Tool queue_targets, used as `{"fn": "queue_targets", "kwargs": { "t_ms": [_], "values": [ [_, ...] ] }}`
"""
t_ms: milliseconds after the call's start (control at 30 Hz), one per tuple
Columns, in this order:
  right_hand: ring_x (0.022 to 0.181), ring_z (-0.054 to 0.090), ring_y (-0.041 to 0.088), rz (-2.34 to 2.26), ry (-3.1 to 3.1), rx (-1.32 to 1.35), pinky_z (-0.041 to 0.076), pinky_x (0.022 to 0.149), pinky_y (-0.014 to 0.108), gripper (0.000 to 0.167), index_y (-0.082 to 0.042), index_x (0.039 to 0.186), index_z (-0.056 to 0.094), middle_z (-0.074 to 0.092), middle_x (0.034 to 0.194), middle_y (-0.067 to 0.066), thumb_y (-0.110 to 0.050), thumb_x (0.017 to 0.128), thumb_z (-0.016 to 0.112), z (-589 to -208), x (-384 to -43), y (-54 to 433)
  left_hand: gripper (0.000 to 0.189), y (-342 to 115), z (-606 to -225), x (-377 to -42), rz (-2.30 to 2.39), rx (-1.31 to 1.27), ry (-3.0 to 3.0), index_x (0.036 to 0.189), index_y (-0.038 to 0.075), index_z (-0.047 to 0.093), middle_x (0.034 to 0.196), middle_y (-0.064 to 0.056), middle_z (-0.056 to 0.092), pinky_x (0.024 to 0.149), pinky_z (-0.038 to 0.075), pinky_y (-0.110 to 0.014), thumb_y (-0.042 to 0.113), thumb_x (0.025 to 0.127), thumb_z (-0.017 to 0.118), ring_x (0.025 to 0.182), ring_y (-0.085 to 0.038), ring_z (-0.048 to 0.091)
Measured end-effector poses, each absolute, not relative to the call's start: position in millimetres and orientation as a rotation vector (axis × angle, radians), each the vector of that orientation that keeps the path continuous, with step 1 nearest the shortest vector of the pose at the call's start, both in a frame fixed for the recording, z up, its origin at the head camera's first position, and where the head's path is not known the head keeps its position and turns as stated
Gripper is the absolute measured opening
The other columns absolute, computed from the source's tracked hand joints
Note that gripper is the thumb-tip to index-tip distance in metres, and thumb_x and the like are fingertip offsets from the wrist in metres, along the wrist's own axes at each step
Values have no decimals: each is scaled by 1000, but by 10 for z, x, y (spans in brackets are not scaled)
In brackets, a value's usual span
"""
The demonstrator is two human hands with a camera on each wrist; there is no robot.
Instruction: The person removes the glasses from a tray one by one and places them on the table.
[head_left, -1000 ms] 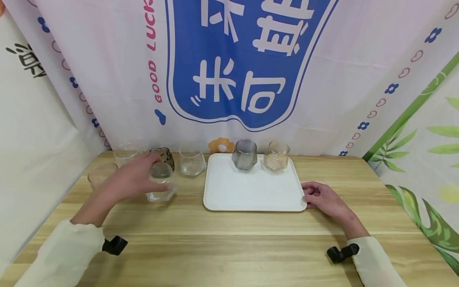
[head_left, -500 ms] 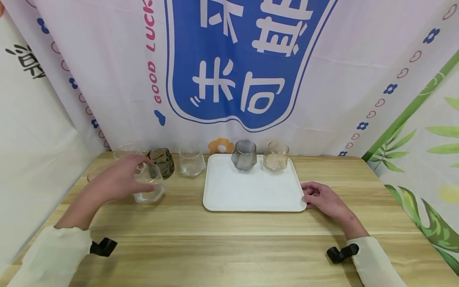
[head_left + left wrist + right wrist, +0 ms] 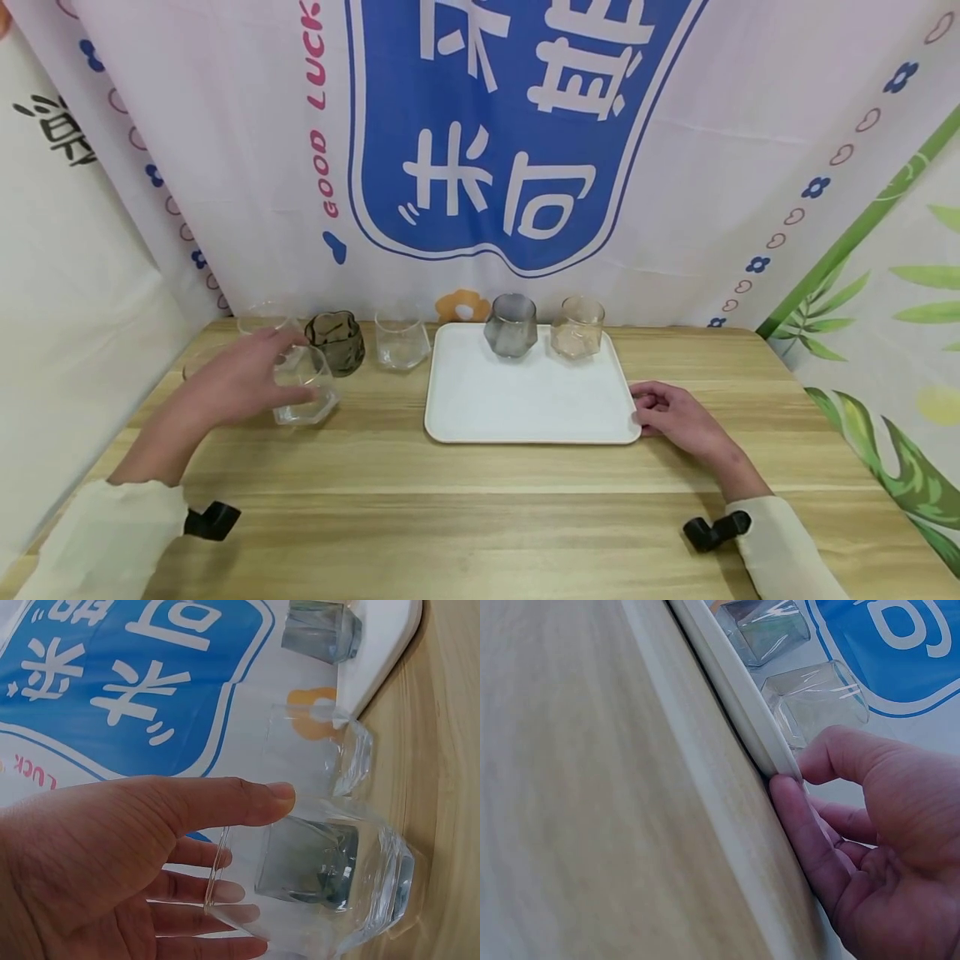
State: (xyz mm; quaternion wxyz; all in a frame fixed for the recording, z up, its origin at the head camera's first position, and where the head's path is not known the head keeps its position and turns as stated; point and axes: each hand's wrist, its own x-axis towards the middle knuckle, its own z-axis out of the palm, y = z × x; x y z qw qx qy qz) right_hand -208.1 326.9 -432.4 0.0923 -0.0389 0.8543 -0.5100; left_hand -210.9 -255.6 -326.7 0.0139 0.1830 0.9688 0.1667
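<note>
The L hand [image 3: 243,375] has the clear cup [image 3: 306,372], on the L side of the table [image 3: 480,533]. Thumb is on one side, the other fingers on the far side, so they're grasping the cup. Can't tell if its base sits on the wood or is a tiny bit up. The dark cup [image 3: 335,346] is just behind it; the L wrist view shows it thru the glass. A 2nd clear cup [image 3: 402,342] is R of the dark one, & a back-left cup [image 3: 266,318] is partly hidden by the hand.

The R hand [image 3: 678,421] pinches the R edge of the white tray [image 3: 525,400]. A gray cup [image 3: 512,329] & a tan cup [image 3: 577,329] stand at the tray's back, well apart from both hands.

To do this well, I'd say: hold the glass soft but sure, b/c it's prob slick. Don't tip it. Base down flat, nice & slow. Leave a gap to the dark cup so they don't clink. To let go, spread thumb & fingers wide, then back off w/o bumping any glass. R hand: don't tug, or the tray cups might slide.
</note>
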Motion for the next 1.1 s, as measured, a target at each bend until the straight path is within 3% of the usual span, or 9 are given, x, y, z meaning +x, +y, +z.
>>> {"fn": "queue_targets", "kwargs": {
  "t_ms": [433, 733, 1100],
  "values": [
    [95, 59, 23, -1525, 2519, -116, 60, 75, 32, 50, 12, 141, 47, 55, 109, 16, -4, 99, 66, -4344, -2091, 3294, 82, -2603, -3346, -2127, 459, 521, 3026, 142, -10, 51, 138, -39, 49, 97, 41, -71, 42, 86, 82, 122, -55, 50],
    [95, 59, 24, -1507, 2539, -112, 59, 75, 31, 50, 12, 141, 48, 55, 108, 16, -6, 99, 67, -4338, -2090, 3284, 81, -2665, -3342, -2123, 471, 527, 3024, 140, -10, 51, 133, -37, 54, 89, 48, -66, 40, 85, 83, 114, -51, 58],
    [92, 62, 22, -1534, 2518, -109, 59, 74, 31, 49, 13, 139, 48, 58, 104, 17, -3, 96, 66, -4318, -2095, 3278, 81, -2682, -3361, -2146, 448, 510, 3031, 140, -10, 51, 131, -37, 55, 88, 48, -66, 39, 85, 83, 113, -51, 59]
  ]
}}
